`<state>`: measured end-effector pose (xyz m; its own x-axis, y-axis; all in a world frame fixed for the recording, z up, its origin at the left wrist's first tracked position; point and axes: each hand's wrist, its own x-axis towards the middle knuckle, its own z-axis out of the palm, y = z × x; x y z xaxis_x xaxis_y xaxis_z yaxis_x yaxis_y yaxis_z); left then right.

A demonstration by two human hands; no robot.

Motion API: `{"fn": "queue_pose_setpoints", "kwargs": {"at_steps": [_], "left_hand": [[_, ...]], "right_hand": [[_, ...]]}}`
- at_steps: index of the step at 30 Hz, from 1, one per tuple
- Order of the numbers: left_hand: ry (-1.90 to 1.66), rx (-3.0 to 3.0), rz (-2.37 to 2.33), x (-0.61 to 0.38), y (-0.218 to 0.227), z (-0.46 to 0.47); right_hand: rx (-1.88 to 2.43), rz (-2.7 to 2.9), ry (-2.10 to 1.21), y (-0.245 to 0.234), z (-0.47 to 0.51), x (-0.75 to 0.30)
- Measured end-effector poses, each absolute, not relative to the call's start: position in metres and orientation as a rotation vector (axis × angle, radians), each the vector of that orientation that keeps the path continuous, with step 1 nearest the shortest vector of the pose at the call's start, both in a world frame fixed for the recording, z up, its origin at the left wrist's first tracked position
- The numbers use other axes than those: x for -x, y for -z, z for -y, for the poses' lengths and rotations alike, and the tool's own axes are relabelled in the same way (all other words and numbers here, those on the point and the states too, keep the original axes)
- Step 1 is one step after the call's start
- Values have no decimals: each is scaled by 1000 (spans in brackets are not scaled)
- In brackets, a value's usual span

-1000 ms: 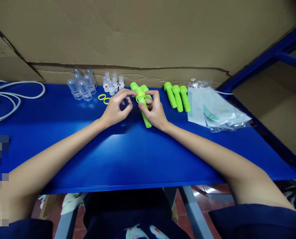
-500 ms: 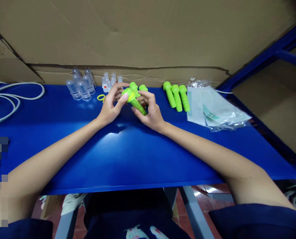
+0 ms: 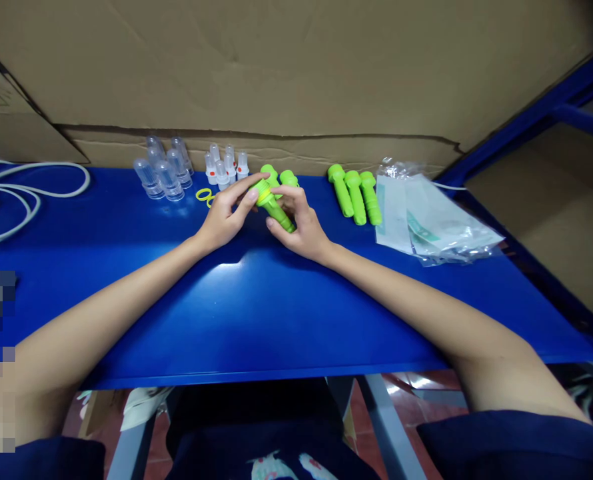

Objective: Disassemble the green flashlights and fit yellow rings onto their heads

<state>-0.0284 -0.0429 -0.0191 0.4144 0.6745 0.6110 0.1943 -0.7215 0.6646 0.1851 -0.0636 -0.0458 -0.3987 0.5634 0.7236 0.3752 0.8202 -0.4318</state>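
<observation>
My right hand (image 3: 301, 223) is wrapped round the shaft of a lime green plastic tube (image 3: 275, 208), tilted with its wide head toward the upper left. A yellow ring sits on that head. My left hand (image 3: 225, 217) pinches the head with thumb and fingertips. Both hands hover just above the blue table (image 3: 256, 300), near its far side. Two more green tubes (image 3: 281, 177) lie right behind my hands. Loose yellow rings (image 3: 204, 195) lie just left of my left hand.
Three green tubes (image 3: 355, 193) lie in a row at the right, beside a pile of clear plastic bags (image 3: 434, 223). Clear caps (image 3: 162, 173) and small white-and-clear pieces with red dots (image 3: 224, 167) stand at the back. A white cable (image 3: 21, 197) loops at far left. Cardboard (image 3: 276, 73) walls the back.
The green tube has swung from upright to tilted with its head toward my left hand, and my left fingers have closed on the ringed head.
</observation>
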Motion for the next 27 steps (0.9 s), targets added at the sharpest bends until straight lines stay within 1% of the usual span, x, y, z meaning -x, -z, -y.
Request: {"fn": "queue_pose_setpoints", "kwargs": {"at_steps": [10,12,19,23,27], "left_hand": [[-1182,-2209,-855,28,20,45],[-1183,-2199,-844,28,20,44],[-1223,-2151,-816,26,20,44],[-1211,-2134,-815,26,20,44],[-1193,-2137,-820,25,22,44]], "right_hand": [[781,2081,-720,36,57,-199],[813,2064,-733,35,59,-199],[804,2092,-602,36,65,-193],[791,2072,-658,34,66,-193],[776,2055,-798,32,68,-193]]}}
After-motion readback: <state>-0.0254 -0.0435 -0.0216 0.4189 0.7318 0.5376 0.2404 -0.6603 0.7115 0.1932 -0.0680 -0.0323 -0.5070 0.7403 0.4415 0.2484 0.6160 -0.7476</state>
